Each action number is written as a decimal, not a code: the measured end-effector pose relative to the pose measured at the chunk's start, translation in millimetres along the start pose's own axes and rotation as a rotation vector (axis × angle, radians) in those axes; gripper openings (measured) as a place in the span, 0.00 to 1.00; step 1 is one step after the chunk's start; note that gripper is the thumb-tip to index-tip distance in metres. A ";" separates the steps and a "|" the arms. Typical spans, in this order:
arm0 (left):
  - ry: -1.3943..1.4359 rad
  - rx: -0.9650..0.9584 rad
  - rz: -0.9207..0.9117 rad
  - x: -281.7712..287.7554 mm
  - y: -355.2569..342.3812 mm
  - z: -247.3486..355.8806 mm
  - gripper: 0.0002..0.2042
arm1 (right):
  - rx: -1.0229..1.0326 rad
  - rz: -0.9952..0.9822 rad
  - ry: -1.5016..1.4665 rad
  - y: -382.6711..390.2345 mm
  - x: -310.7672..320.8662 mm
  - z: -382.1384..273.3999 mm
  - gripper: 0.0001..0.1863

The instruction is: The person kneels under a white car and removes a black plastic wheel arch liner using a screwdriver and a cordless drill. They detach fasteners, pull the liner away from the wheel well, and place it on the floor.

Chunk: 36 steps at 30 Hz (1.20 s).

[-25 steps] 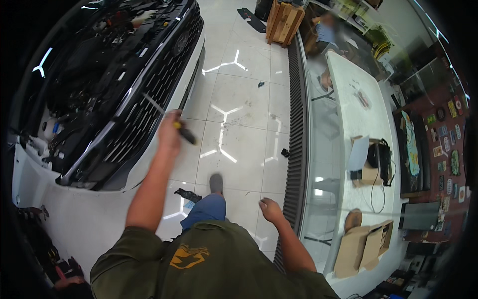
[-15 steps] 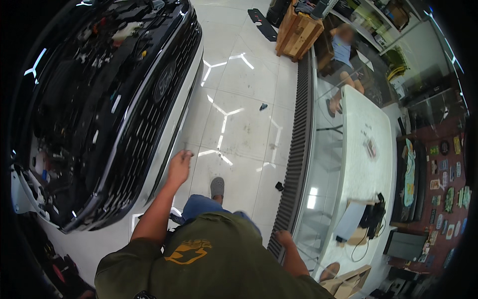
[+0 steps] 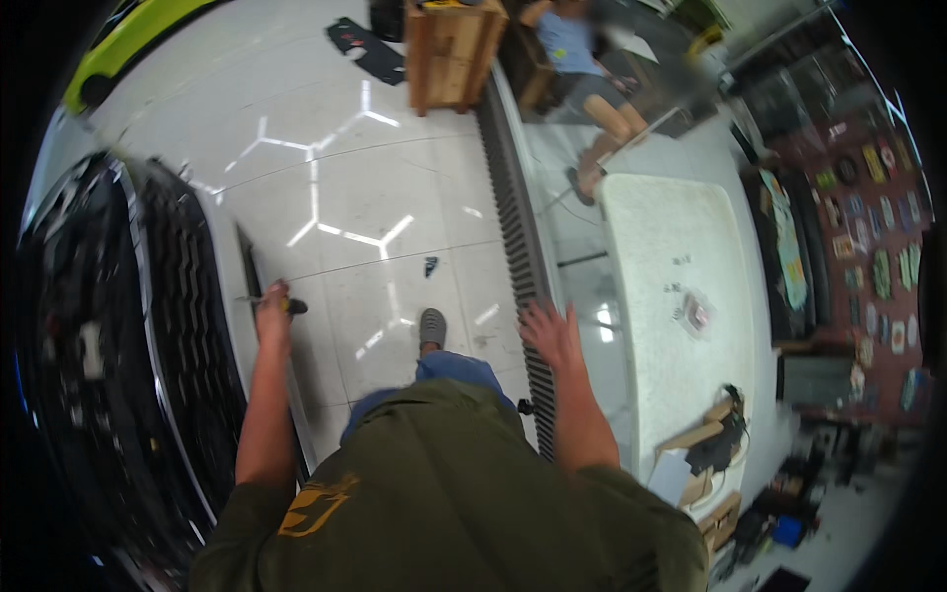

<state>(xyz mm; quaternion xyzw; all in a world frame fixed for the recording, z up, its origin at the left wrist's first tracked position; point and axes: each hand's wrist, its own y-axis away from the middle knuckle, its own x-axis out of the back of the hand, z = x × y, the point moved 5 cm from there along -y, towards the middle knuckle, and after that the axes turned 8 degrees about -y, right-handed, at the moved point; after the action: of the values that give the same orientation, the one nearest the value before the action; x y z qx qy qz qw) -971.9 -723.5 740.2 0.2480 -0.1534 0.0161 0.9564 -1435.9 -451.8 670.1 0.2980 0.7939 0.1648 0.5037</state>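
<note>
My left hand [image 3: 271,308] is closed around a screwdriver [image 3: 296,307]; its dark handle end sticks out on the right and a thin shaft points left. That hand is beside the front bumper of a car [image 3: 225,271], apart from it as far as I can see. My right hand [image 3: 552,335] is raised over the dark ribbed strip along the floor, fingers spread and nothing in them. Ahead of my grey shoe [image 3: 432,326], a small dark object [image 3: 431,266] lies on the tiles, too small to name.
On the right stands a long white table [image 3: 681,237] bearing a small clear package [image 3: 696,312] and cardboard with black items. The dark ribbed strip [image 3: 510,212] runs along the floor. A wooden cabinet [image 3: 449,59], a seated person [image 3: 582,79] and a green car [image 3: 138,39] are farther ahead.
I have stepped forward and my view has turned, so the car's front now sits farther left. My right hand has risen from my side with fingers spread. The left still grips the screwdriver.
</note>
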 end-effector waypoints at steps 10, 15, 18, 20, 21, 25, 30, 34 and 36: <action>0.075 0.057 0.077 26.9 -218.3 80.7 0.21 | 0.179 -0.391 1.664 -355.3 -421.3 -85.6 0.33; 0.042 0.124 0.108 18.0 -378.3 96.7 0.19 | 0.466 -0.373 1.672 -501.4 -538.2 -93.8 0.22; -0.123 0.081 0.177 12.0 -495.0 118.0 0.19 | 0.785 -0.414 1.790 -575.6 -624.8 -110.5 0.21; -0.382 -0.025 0.164 6.1 -550.9 177.2 0.19 | 0.708 -0.385 1.803 -611.3 -679.6 -125.0 0.24; -0.513 -0.082 0.150 -3.4 -575.6 212.1 0.19 | 0.702 -0.341 1.707 -639.5 -703.4 -141.6 0.24; -0.370 -0.128 0.075 -25.0 -650.6 369.8 0.22 | 0.741 -0.198 1.295 -761.3 -796.7 -205.6 0.23; 0.813 -0.009 -0.122 -46.4 -721.6 498.4 0.28 | 0.854 -0.129 1.185 -1008.7 -844.0 -319.5 0.22; 1.171 -0.195 -0.297 -71.5 -777.5 607.3 0.28 | 0.540 -0.184 0.696 -1169.7 -797.3 -448.6 0.24; 1.237 -0.219 -0.275 -77.4 -794.1 642.2 0.28 | 0.492 -0.008 0.872 -1207.0 -785.4 -477.7 0.21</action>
<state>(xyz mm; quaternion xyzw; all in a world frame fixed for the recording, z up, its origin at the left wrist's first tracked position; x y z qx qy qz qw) -1144.0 -1723.8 877.2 0.1110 0.4591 0.0178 0.8812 -1988.3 -1862.5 752.3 0.3084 0.9470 0.0798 0.0406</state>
